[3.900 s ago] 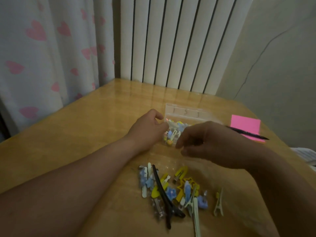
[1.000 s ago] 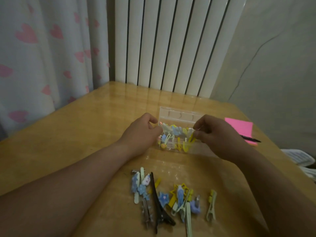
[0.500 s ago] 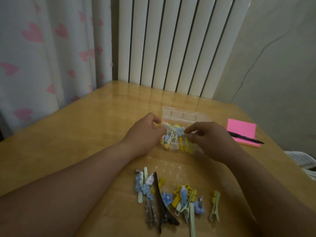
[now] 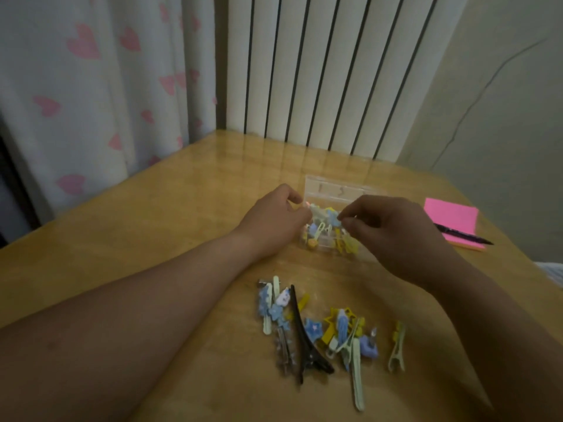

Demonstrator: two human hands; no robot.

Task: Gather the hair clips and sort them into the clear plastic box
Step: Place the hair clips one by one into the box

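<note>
A clear plastic box (image 4: 330,249) sits mid-table with its lid (image 4: 338,188) open toward the back and several small blue, yellow and white clips inside. My left hand (image 4: 274,222) grips the box's left end. My right hand (image 4: 393,233) hovers over the box, thumb and forefinger pinched at a blue clip (image 4: 335,220) at the top of the box. A loose pile of hair clips (image 4: 323,333) lies near me: blue and yellow ones, a long black clip (image 4: 304,339), a long pale green clip (image 4: 357,376) and a separate pale green clip (image 4: 397,348) on the right.
A pink sticky-note pad (image 4: 454,220) with a black pen (image 4: 463,237) across it lies at the right of the wooden table (image 4: 152,214). A white radiator (image 4: 320,71) and a heart-print curtain (image 4: 91,86) stand behind the table's far edge.
My right hand has shifted left over the box, from its right end to the middle, fingers pinched at the blue clip. My left hand has stayed on the box's left end.
</note>
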